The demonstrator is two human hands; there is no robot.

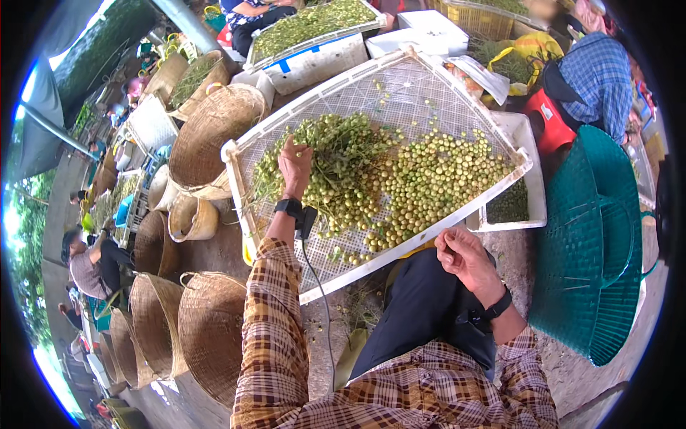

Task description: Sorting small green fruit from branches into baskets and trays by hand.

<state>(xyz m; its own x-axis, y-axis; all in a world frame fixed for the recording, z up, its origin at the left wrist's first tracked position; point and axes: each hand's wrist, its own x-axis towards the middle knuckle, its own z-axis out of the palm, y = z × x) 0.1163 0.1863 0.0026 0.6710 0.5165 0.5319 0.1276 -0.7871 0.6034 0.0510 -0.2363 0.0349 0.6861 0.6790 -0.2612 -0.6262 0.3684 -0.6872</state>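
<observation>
A white mesh tray (371, 68) lies in front of me over my lap. Small round yellow-green fruits (443, 179) are spread loose over its middle and right side. On the left a heap of leafy fruit sprigs (343, 154) still carries fruit on green stems. My left hand (294, 168) is at the heap's left edge, its fingers bent in among the sprigs and partly hidden. Just outside the tray's near edge hovers my right hand (464, 257), fingers curled and thumb pressed against them; whatever may be inside is hidden. Both wrists wear black bands, and a cable runs from the left one.
Woven baskets (214, 136) crowd the left side. A tall teal basket (582, 250) stands to my right, beside a white foam box (534, 193). Another fruit tray (314, 28) is at the back. A person in a blue checked shirt (597, 75) sits at the right.
</observation>
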